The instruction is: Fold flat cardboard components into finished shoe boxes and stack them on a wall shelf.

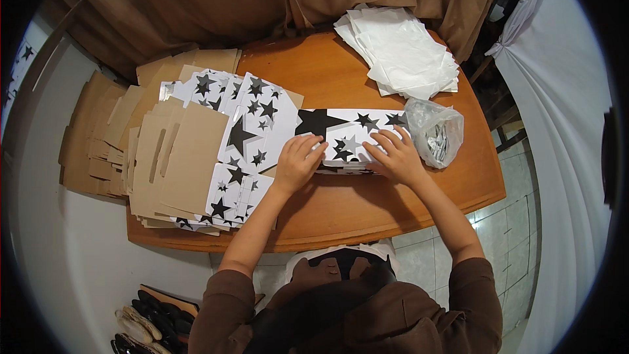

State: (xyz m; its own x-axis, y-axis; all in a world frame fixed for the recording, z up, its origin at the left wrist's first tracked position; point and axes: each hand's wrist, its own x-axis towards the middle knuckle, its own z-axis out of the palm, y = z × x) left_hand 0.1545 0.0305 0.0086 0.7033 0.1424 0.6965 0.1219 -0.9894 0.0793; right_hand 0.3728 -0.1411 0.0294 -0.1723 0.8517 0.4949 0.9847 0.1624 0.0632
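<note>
A white cardboard box (357, 132) printed with black and grey stars stands on the wooden table in front of me. On its top, near the left end, rests my left hand (299, 160), with fingers bent over the panel. My right hand (397, 155) lies on the right part of the same box, its fingers spread and the thumb near the front edge. Neither hand wraps round the box. Just beyond my right fingers sits a clear plastic bag (435, 132) with small silvery pieces inside, too small to make out.
Flat star-printed cardboard blanks (252, 124) and plain brown cardboard sheets (180, 157) pile up at the left of the table (288, 59). White paper sheets (400, 49) are stacked at the back right. Shoes (157, 318) lie on the floor at lower left. Brown curtains (196, 6) hang behind.
</note>
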